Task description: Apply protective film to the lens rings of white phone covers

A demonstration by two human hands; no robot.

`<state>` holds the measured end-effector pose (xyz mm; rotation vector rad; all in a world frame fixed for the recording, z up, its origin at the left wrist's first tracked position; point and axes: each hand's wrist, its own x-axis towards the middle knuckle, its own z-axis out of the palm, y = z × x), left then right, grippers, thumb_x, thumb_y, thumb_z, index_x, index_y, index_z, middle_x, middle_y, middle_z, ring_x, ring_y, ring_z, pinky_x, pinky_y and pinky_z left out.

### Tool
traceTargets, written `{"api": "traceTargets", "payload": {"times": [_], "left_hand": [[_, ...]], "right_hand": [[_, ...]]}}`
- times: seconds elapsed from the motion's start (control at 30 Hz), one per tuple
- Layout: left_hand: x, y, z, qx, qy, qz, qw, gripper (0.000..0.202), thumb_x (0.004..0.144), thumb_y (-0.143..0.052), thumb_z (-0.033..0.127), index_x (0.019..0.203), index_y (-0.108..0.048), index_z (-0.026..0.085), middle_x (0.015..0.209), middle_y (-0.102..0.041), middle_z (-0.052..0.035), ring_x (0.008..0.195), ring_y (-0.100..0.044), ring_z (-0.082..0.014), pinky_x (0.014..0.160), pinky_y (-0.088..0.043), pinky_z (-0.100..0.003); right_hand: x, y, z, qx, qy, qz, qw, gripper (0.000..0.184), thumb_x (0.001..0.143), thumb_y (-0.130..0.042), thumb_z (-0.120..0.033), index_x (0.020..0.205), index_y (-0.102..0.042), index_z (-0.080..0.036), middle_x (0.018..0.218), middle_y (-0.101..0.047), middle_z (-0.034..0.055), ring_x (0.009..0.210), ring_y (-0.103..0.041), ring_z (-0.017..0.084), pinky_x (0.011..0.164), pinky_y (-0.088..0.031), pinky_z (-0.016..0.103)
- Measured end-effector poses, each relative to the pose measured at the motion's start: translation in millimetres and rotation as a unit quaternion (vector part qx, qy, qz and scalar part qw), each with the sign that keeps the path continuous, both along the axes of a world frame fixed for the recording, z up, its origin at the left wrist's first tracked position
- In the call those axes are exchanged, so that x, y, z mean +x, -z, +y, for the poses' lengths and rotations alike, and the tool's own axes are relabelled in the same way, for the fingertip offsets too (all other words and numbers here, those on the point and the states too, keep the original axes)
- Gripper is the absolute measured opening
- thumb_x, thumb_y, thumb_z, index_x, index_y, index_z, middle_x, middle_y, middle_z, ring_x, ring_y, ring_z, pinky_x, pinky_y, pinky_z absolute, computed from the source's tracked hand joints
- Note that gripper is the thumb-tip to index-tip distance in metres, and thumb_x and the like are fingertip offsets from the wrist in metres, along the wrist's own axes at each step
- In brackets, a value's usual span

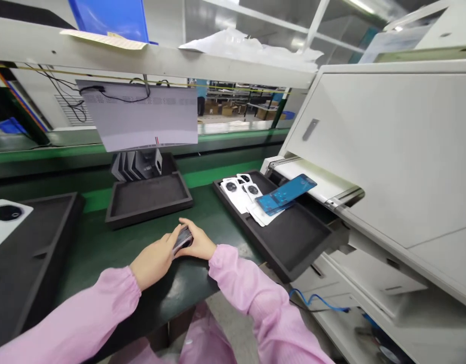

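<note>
Above the tabletop (201,215), my left grip (155,262) and right grip (198,243) firmly clasp a stack (182,238), probably to even its edges.

Stack of thin pieces (182,238): small, dark, with fine grey layering along the visible edge; faces mostly covered, number and exact kind unclear. Gripped as one block between left hand (156,259) and right hand (198,243). Long edge slants, upper end toward the right. Position: over the near part of the dark green bench (208,210); contact with its surface cannot be told.
</note>
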<state>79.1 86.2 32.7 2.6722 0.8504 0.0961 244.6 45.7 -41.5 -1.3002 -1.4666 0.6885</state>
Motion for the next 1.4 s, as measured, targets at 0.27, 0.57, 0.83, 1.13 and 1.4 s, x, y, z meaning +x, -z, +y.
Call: {"api": "traceTargets", "payload": {"times": [0.27, 0.57, 0.83, 1.13, 1.4], "left_hand": [[-91.7, 27.7, -20.5, -0.046, -0.254, -0.111, 0.960, 0.057, 0.073, -0.058, 0.047, 0.125, -0.043, 0.027, 0.120, -0.058, -0.0082, 0.109, -0.056, -0.0301, 0.093, -0.044, -0.042], [-66.0, 65.7, -28.7, -0.197, -0.326, -0.413, 0.827, 0.081, 0.058, -0.075, 0.035, 0.125, -0.030, 0.023, 0.103, -0.052, -0.0040, 0.099, -0.056, -0.0199, 0.092, -0.044, -0.037], [-76.9, 63.4, -6.7, -0.203, -0.272, -0.393, 0.854, 0.054, 0.057, -0.077, 0.032, 0.105, -0.054, 0.020, 0.090, -0.059, -0.0003, 0.089, -0.058, -0.0171, 0.087, -0.044, -0.032], [-89.7, 51.2, -15.2, -0.252, -0.278, -0.334, 0.865, 0.033, 0.057, -0.077, 0.036, 0.081, -0.070, 0.014, 0.063, -0.064, 0.0017, 0.058, -0.057, -0.0122, 0.059, -0.044, -0.022], [-160.0, -31.4, -16.5, -0.291, -0.256, -0.371, 0.844, 0.034, 0.053, -0.080, 0.028, 0.085, -0.071, 0.019, 0.075, -0.066, 0.0028, 0.067, -0.055, -0.0126, 0.066, -0.041, -0.023]], "right_hand": [[-4.5, 5.7, -6.1, -0.029, 0.006, 0.004, 1.000, 0.073, 0.050, -0.081, -0.034, 0.113, -0.045, -0.024, 0.099, -0.058, 0.0003, 0.089, -0.060, 0.019, 0.085, -0.046, 0.035], [-34.8, 18.3, -17.4, -0.047, 0.020, 0.067, 0.996, 0.089, 0.057, -0.077, -0.036, 0.126, -0.024, -0.022, 0.108, -0.052, 0.0063, 0.101, -0.055, 0.020, 0.091, -0.043, 0.036], [-26.8, 10.9, -15.3, -0.082, 0.009, 0.002, 0.997, 0.056, 0.050, -0.079, -0.039, 0.094, -0.048, -0.022, 0.103, -0.061, 0.0050, 0.097, -0.059, 0.023, 0.090, -0.043, 0.037], [-30.0, 7.1, -20.9, -0.104, 0.003, -0.047, 0.993, 0.052, 0.051, -0.078, -0.043, 0.087, -0.048, -0.021, 0.072, -0.062, 0.0001, 0.065, -0.061, 0.020, 0.063, -0.049, 0.032], [-81.2, -51.7, -11.8, -0.116, -0.105, 0.045, 0.987, 0.054, 0.054, -0.079, -0.037, 0.092, -0.045, -0.021, 0.075, -0.064, -0.0007, 0.066, -0.065, 0.019, 0.063, -0.053, 0.029]]}}
